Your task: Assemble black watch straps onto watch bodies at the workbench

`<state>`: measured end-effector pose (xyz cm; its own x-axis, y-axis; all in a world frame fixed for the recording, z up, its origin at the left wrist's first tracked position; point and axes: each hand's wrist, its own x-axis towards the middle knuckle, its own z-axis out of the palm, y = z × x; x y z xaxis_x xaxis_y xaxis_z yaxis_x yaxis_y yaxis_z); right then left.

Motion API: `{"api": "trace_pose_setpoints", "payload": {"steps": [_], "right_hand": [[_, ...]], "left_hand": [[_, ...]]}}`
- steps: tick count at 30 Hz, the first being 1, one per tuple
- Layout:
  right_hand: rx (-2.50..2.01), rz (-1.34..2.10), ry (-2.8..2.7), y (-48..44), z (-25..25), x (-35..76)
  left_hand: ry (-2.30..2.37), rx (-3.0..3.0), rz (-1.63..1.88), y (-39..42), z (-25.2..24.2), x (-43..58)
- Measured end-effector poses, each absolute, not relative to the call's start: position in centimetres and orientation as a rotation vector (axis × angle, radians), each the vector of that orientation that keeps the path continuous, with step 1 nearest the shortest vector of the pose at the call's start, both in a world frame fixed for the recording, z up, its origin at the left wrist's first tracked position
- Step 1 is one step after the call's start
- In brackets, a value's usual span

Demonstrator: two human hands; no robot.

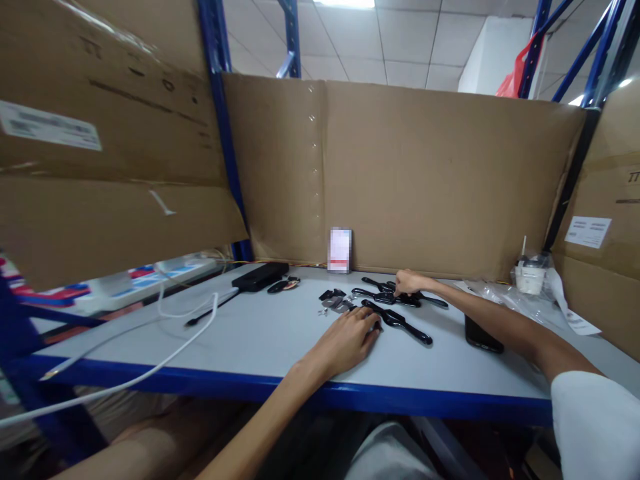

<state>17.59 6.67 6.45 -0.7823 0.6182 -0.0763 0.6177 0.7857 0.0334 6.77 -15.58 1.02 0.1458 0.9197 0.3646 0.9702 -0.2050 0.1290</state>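
Note:
Several black two-handled spokeshaves lie in the middle right of the table. My left hand point(353, 331) rests low over the tabletop with its fingers bent; bits of something black show at its edges, mostly hidden under it. Just right of it lies the nearest spokeshave point(397, 321), at a slant. Farther back, my right hand point(408, 282) is closed, fingertips down among the grouped spokeshaves point(384, 296); what it pinches is hidden. Small dark flat plates point(336, 300) are scattered beyond my left hand, with tiny shiny pieces point(323, 312) beside them.
A lit phone point(340, 252) leans on the cardboard back wall point(425, 180). Left are a black box-shaped device point(261, 276), white cables point(200, 333) and a dark oval object point(278, 287). A dark phone point(483, 335) lies under my right forearm; plastic wrap and a cup point(530, 279) stand right.

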Motion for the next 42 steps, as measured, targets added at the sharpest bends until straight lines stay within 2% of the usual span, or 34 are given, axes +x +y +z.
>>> {"api": "trace_pose_setpoints", "payload": {"steps": [7, 14, 24, 31, 37, 42], "right_hand": [[0.968, 0.253, 2.998, 3.6, 5.9, 18.6], [0.997, 0.367, 3.026, -0.3, 7.8, 21.8], [0.977, 0.063, 3.05, -4.7, 4.8, 26.4], [0.861, 0.522, 3.05, -5.1, 4.2, 26.6], [0.945, 0.269, 3.057, -4.2, 4.5, 27.6], [1.0, -0.105, 3.061, -3.2, 4.8, 28.0]], "left_hand": [[-1.887, -2.261, -0.521, -15.7, 1.1, 6.9], [-1.903, -2.238, -0.479, -15.7, 1.3, 7.1], [-1.87, -2.239, -0.498, -15.3, 0.9, 6.8], [-1.871, -2.263, -0.617, -15.5, 1.0, 6.9], [-1.904, -2.262, -0.61, -15.7, 1.1, 6.9], [-2.035, -2.062, -0.801, -15.7, 2.0, 6.0]]}}
